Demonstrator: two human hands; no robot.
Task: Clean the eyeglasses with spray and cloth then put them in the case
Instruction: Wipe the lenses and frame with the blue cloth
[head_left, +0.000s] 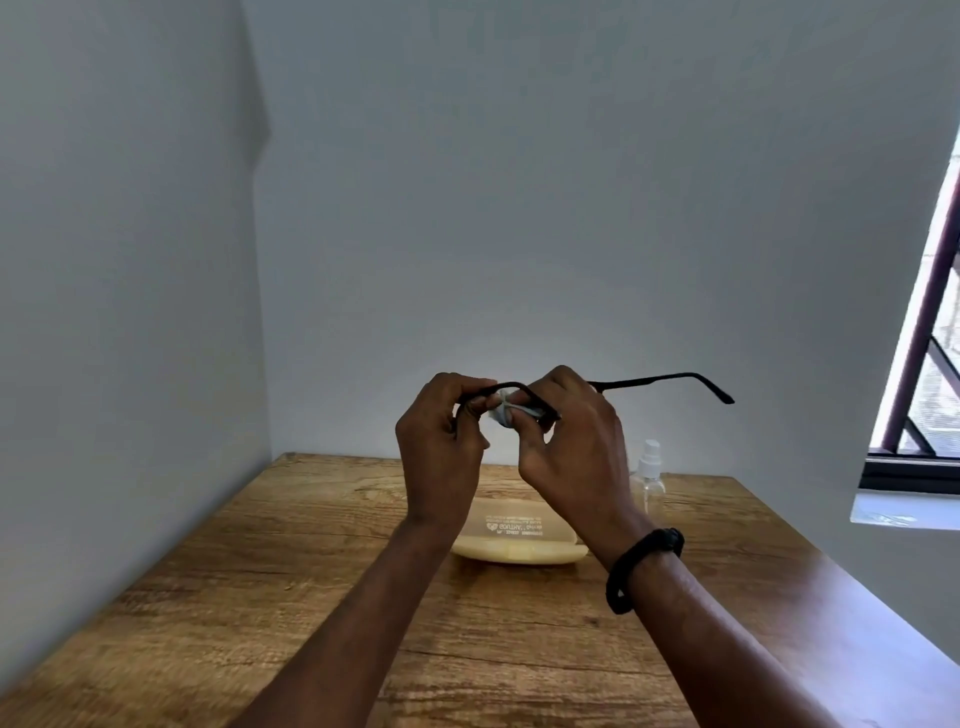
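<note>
The eyeglasses (639, 382) are held in the air above the wooden desk (311, 571), one temple arm sticking out to the right. The left hand (441, 431) grips one end of the dark frame, fingers curled round it. The right hand (571, 441) pinches a white cloth (503, 413) against a lens. Below them the cream case (519, 540) lies open on the desk, with the clear spray bottle (648, 478) standing just behind it to the right. The glasses look light and thin, probably easy to bend at the hinges and slippery where wet, so they are best held by the rim, not the lens or the arm.
</note>
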